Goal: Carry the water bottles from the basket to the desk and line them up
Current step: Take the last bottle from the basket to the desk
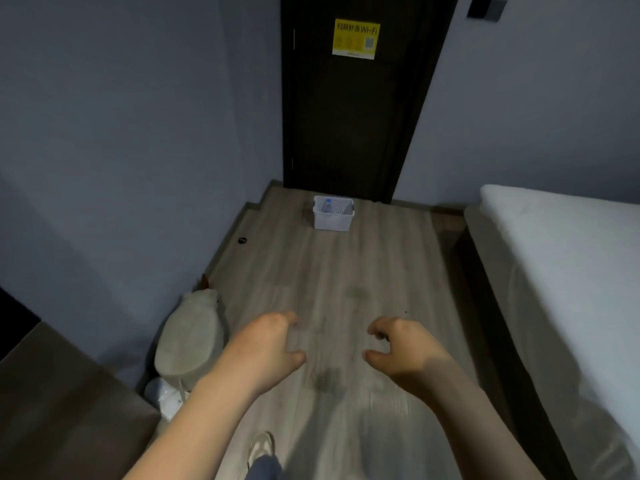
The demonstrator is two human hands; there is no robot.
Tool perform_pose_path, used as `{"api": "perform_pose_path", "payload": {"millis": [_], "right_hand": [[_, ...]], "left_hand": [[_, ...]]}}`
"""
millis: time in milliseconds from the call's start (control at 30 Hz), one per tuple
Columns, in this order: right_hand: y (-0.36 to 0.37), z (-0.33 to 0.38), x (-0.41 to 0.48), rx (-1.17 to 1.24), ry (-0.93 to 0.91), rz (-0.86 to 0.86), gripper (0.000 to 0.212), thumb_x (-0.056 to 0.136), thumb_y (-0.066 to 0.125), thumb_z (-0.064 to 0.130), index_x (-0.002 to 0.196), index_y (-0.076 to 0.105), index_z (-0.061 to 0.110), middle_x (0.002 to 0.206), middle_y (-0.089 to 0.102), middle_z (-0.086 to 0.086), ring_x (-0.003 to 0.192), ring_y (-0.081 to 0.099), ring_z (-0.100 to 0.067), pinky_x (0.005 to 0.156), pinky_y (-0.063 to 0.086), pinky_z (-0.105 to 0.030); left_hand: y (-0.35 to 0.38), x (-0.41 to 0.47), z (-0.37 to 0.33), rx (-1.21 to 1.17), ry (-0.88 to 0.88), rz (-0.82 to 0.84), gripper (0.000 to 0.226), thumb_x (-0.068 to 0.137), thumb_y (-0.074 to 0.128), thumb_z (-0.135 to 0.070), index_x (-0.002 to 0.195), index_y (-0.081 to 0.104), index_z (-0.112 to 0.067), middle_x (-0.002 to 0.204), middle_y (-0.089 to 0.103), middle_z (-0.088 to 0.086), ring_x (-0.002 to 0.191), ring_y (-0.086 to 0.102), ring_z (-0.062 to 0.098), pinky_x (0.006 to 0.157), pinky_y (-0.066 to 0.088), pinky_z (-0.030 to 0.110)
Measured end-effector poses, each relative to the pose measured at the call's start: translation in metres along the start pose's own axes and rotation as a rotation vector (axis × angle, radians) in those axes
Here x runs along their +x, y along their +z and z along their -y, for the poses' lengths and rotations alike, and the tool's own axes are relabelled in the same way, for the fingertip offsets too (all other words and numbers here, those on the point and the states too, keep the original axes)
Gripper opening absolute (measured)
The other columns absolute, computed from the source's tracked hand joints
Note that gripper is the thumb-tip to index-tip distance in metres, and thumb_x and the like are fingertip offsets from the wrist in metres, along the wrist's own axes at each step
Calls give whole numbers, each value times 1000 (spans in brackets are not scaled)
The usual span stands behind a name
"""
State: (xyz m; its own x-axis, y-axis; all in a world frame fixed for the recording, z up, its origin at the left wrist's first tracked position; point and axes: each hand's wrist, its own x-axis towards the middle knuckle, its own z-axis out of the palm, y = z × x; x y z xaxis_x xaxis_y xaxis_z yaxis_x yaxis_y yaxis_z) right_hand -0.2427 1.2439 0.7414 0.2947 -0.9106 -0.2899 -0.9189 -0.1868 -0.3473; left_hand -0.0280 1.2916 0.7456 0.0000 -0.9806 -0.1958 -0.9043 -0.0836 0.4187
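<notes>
A white perforated basket [333, 219] stands on the wooden floor in front of a dark door, far ahead of me. A clear water bottle with a blue cap [327, 204] leans inside it at the left. My left hand [268, 344] and my right hand [401, 348] are held out low in front of me, well short of the basket. Both hands are empty, their fingers curled loosely and apart. A brown desk corner [52, 403] shows at the lower left.
A bed with a white sheet [568, 271] runs along the right side. A beige bag [190, 337] and a white plastic bag [162, 396] lie by the left wall. The dark door [349, 116] carries a yellow Wi-Fi sign. My shoe [260, 446] is on the floor below.
</notes>
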Motion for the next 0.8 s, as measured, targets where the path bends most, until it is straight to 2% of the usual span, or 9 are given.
{"api": "perform_pose_path", "payload": {"millis": [233,433,567,800], "right_hand": [[-24,35,127,-38,47,-71,44,82,66,44,122,57,30,113,64,11,96,61,-5,83,52,-20],[-44,49,221,-4,85,-59,44,82,67,43,123,57,29,115,63,11,97,59,-3,82,50,-18],[-56,44,281,-12,114,-43,44,83,65,43,124,55,30,116,61,13,96,56,-1,83,49,-17],[-85,18,400,10,124,-47,43,84,64,42,124,54,30,117,61,11,93,56,-2,79,48,-17]], "left_hand": [[-60,129,53,-23,28,18,56,83,63,-41,134,47,-24,134,53,-1,122,50,14,90,34,14],[-95,229,83,-16,35,67,48,82,64,-40,125,54,-21,127,58,1,115,55,17,90,44,23],[-101,289,93,-15,93,91,39,82,62,-36,117,58,-19,121,61,1,112,56,16,91,42,24],[-108,413,93,-25,79,133,41,83,63,-41,118,56,-22,120,59,-1,109,55,14,91,43,24]]}}
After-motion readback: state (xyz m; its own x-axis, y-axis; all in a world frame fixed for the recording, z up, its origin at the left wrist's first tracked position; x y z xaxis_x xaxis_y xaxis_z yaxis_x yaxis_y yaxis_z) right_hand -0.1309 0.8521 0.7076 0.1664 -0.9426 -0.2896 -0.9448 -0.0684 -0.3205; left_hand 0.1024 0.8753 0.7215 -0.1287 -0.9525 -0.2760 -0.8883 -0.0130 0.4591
